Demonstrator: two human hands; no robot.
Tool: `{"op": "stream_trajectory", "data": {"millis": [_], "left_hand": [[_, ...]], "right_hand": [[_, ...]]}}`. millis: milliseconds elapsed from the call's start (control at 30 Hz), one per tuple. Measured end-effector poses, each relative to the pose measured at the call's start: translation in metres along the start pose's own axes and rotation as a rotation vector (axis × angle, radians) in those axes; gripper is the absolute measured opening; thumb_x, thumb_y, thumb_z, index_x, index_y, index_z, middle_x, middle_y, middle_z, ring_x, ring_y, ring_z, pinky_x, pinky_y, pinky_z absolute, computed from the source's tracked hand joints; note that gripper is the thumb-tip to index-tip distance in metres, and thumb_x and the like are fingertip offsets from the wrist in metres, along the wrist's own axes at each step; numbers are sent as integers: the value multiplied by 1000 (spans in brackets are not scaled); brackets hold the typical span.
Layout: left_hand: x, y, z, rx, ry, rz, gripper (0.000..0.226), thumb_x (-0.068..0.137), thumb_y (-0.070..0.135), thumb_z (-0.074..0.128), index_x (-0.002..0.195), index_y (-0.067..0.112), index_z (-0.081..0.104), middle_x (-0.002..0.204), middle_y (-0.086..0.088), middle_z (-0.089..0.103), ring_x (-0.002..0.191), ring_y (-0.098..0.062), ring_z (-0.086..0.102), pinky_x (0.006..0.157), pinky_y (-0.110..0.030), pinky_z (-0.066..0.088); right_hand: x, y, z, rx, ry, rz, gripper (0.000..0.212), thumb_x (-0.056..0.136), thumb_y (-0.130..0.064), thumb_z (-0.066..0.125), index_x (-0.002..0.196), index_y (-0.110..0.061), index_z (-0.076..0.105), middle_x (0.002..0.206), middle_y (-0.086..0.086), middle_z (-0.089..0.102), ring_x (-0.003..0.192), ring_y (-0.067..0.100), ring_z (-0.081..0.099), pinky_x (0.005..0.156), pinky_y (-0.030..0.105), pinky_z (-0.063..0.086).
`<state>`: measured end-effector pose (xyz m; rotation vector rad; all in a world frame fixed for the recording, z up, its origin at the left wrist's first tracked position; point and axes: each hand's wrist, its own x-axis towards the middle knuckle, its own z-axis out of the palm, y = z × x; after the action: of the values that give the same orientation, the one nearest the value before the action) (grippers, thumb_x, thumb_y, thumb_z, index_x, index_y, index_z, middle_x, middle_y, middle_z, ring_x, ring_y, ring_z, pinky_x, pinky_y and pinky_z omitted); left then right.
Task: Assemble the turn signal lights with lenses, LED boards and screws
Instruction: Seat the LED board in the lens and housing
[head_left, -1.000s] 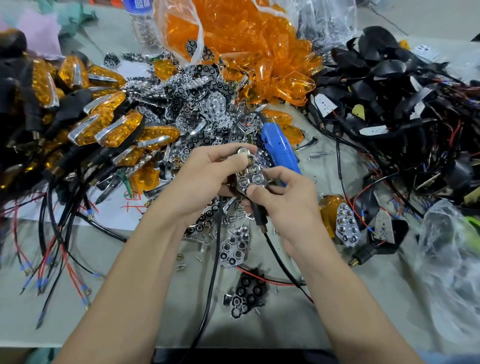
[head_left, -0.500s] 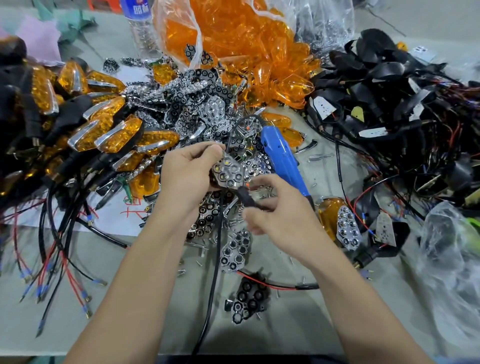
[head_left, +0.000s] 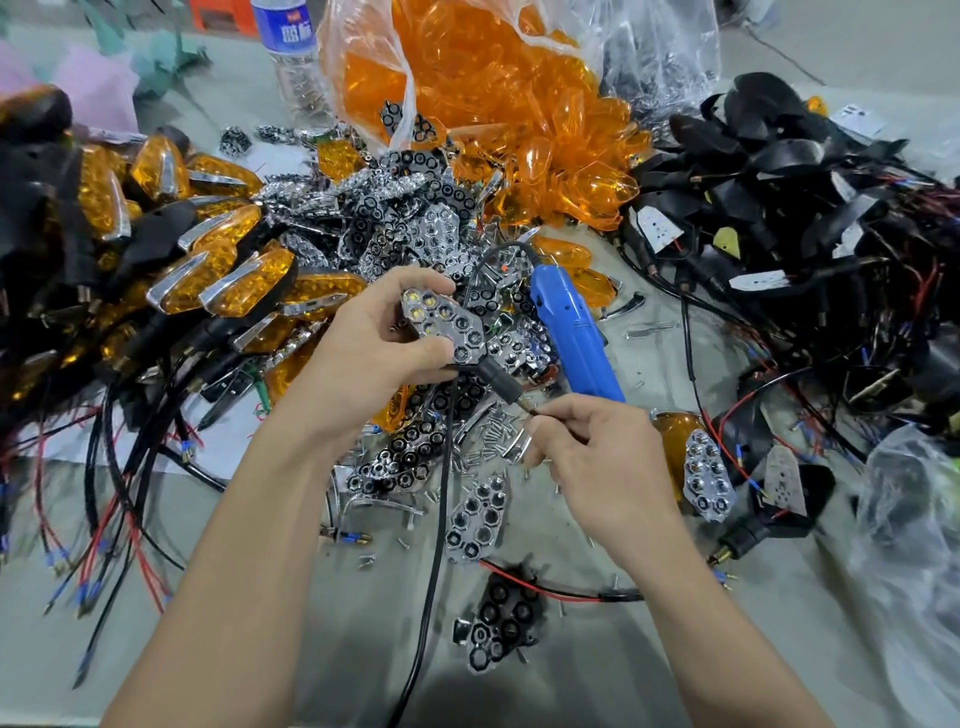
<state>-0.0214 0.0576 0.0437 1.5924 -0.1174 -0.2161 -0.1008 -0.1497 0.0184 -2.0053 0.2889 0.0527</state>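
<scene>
My left hand (head_left: 371, 343) grips a turn signal unit (head_left: 444, 325) with a chrome honeycomb reflector facing up; some of its LED cells glow pale yellow. Its black stem (head_left: 498, 382) points down to the right. My right hand (head_left: 587, 457) pinches the wires at the tip of that stem. A blue electric screwdriver (head_left: 576, 338) lies on the table just behind both hands. Loose screws (head_left: 493, 426) are scattered under my hands. Chrome reflectors (head_left: 478, 514) lie around them.
Finished amber lights (head_left: 208, 260) are piled at the left with trailing wires. A bag of orange lenses (head_left: 493, 104) stands at the back, next to a water bottle (head_left: 296, 52). Black housings with wires (head_left: 779, 208) fill the right. A half-built light (head_left: 706, 475) lies at my right.
My left hand has turned the unit so its reflector faces up and its stem points right. My right hand has slid down from the body to the end of the stem.
</scene>
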Motion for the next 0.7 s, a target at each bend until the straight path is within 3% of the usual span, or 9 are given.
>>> {"op": "stream_trajectory", "data": {"millis": [67,167,300,367,467,567,633,700], "left_hand": [[-1,3,-3,12,-47,-13,44,90,-7,72,116,29,69,132,4,58,90,-18,69,81,-35,64],[-3,7,-6,37,-96,-17,44,91,-5,73,118,29,69,131,-3,55,86,-18,65,83,-36,64],[-3,8,-9,-3,-86,-49,37,95,-11,64,116,19,72,140,-5,57,98,-17,72,80,-37,64],[-5,8,-8,13,-97,-67,36,95,-16,60,113,13,73,133,-9,62,95,-29,74,78,-37,65],[-8,9,-2,41,-146,-69,38,92,-22,58,112,7,73,122,-2,68,77,-21,73,75,-34,64],[-11,12,9,72,-206,-58,42,89,-26,56,114,4,71,94,-12,73,68,-19,67,68,-34,62],[-12,15,15,133,-211,-44,50,89,-26,56,120,11,70,106,-19,71,69,-15,63,66,-38,63],[-12,15,18,109,-172,-57,54,91,-20,57,129,18,66,114,-5,74,75,-7,68,68,-33,63]], "right_hand": [[-1,0,1,18,29,-6,25,96,-20,69,72,-28,70,64,-9,73,44,2,50,54,25,39],[-4,0,4,48,67,-9,27,95,-17,68,69,-26,69,61,-7,71,42,4,49,54,26,37],[-4,0,4,69,47,15,15,90,-19,71,80,-30,71,64,-7,73,45,7,59,57,29,45],[-4,-2,2,42,-25,6,20,82,-29,72,99,-39,68,79,-16,76,61,9,71,68,32,54],[4,-10,2,85,-79,-31,41,77,-47,68,117,-48,62,96,-27,74,89,4,74,84,29,57],[13,-21,11,326,-177,2,24,92,-41,63,116,-39,67,83,-20,74,81,17,77,72,38,65],[18,-26,16,350,-194,-23,19,102,-30,59,117,-33,70,81,-11,73,65,23,74,57,34,60],[20,-29,18,374,-169,-35,19,105,-21,59,113,-26,75,80,-4,73,54,22,67,49,28,48]]}}
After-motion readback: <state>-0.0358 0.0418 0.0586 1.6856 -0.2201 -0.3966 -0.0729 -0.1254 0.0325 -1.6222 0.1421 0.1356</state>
